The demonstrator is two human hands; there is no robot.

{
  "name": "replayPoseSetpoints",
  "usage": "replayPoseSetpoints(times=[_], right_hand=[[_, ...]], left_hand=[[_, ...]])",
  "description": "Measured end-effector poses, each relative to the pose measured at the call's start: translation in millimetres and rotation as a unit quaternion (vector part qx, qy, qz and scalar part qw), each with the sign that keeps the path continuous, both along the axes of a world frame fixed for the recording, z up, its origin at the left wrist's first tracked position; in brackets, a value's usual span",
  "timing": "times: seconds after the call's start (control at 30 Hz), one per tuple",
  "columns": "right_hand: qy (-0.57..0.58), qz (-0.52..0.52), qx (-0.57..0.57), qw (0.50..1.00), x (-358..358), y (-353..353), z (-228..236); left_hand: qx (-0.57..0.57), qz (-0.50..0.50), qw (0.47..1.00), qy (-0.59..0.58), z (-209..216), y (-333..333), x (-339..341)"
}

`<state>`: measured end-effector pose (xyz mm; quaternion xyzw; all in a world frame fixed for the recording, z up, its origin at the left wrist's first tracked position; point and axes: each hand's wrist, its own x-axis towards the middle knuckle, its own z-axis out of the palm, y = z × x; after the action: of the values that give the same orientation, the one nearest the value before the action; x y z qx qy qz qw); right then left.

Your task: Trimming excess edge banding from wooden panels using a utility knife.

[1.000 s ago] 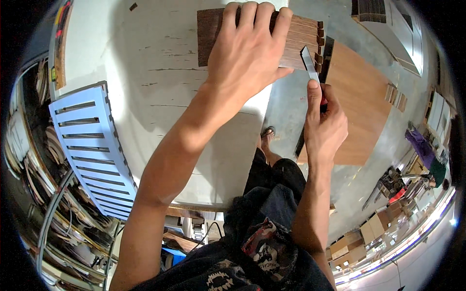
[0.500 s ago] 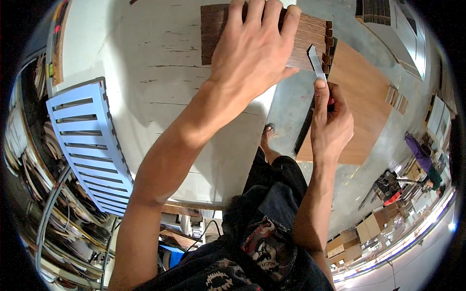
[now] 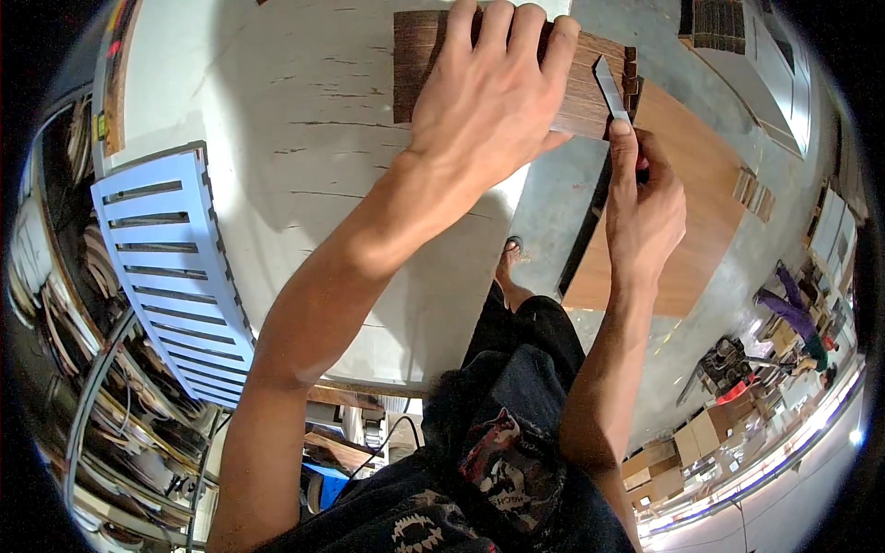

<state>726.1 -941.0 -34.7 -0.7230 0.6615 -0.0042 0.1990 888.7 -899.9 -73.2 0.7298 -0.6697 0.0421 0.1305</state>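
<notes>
My left hand (image 3: 498, 92) grips a dark brown wood-grain board (image 3: 586, 95), its fingers bent over the far edge and its thumb by the near edge. The board lies on the worn white tabletop (image 3: 304, 166), and its right end juts past the table's side. That end has a notched, stepped edge. In my right hand (image 3: 648, 207) is a cutter knife (image 3: 610, 90), its blade pointing up and away over the board's right end. My thumb presses along the base of the blade; the handle is mostly hidden in my fingers.
A pale blue slatted panel (image 3: 166, 258) rests at the table's left. Beyond the table's right side, a large light-brown board (image 3: 687, 212) lies low over the grey floor. Stacked boards (image 3: 719, 26) stand far right. Another person (image 3: 797, 313) is among cartons (image 3: 705, 433) at the right.
My right hand and the knife have moved up and slightly right, over the board's end. My left hand and the board sit slightly further right. The distant person has shifted.
</notes>
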Motion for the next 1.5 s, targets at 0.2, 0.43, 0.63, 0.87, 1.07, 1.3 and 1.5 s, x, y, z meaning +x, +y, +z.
replayPoseSetpoints(times=[0.2, 0.43, 0.63, 0.87, 1.07, 1.3, 1.5], right_hand=[[-0.007, 0.011, -0.011, 1.0, 7, -13, 1], [-0.004, 0.008, -0.023, 1.0, 8, -13, -3], [-0.006, 0.026, -0.025, 0.999, 14, -24, -4], [0.004, 0.035, -0.034, 0.999, 13, -15, 2], [-0.011, 0.022, -0.018, 1.0, 7, -10, 2], [-0.002, 0.035, -0.042, 0.999, 16, -22, 3], [0.002, 0.019, -0.022, 1.0, 22, -33, 0]], left_hand=[[-0.005, -0.004, 1.0, -0.007, 1, 1, 2], [0.016, -0.018, 0.999, 0.046, 14, 4, 4], [0.019, -0.021, 0.998, 0.054, 18, 4, 4], [-0.046, 0.023, 0.999, -0.007, 4, 10, 0], [-0.024, 0.021, 1.0, 0.002, 5, 9, 0], [-0.027, 0.017, 0.999, 0.004, 7, 9, -1], [-0.024, 0.02, 1.0, 0.004, 6, 10, 0]])
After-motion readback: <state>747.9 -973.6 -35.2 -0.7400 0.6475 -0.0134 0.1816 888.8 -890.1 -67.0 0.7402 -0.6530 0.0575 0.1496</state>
